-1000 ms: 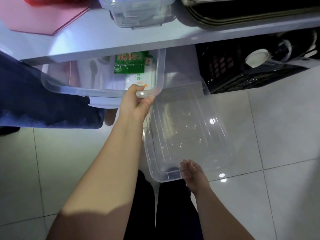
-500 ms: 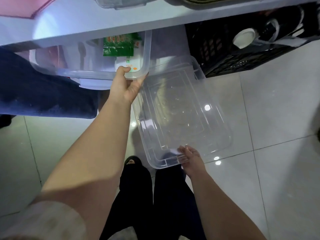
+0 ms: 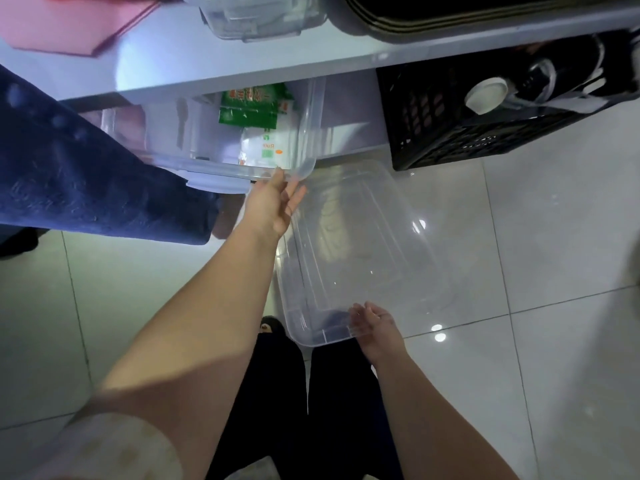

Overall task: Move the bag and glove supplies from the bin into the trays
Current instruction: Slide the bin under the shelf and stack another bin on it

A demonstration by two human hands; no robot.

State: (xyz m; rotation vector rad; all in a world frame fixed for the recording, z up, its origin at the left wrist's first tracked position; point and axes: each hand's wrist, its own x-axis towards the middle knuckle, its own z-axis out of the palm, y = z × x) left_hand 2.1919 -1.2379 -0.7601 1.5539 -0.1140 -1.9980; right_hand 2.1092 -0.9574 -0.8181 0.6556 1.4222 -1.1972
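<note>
A clear plastic bin sits under the white table, holding green and white supply packets. My left hand is just below the bin's near right corner, fingers spread and off the rim. A clear lid lies tilted over the tiled floor in front of the bin. My right hand grips the lid's near edge. Metal trays rest on the table top at the upper right.
A black crate with a white cap and cables stands right of the bin. A dark blue cloth hangs at the left. A clear container and a pink sheet lie on the table. My legs are below.
My left hand has let go of the bin's corner and opened its fingers. My right hand still holds the lid, which has shifted slightly.
</note>
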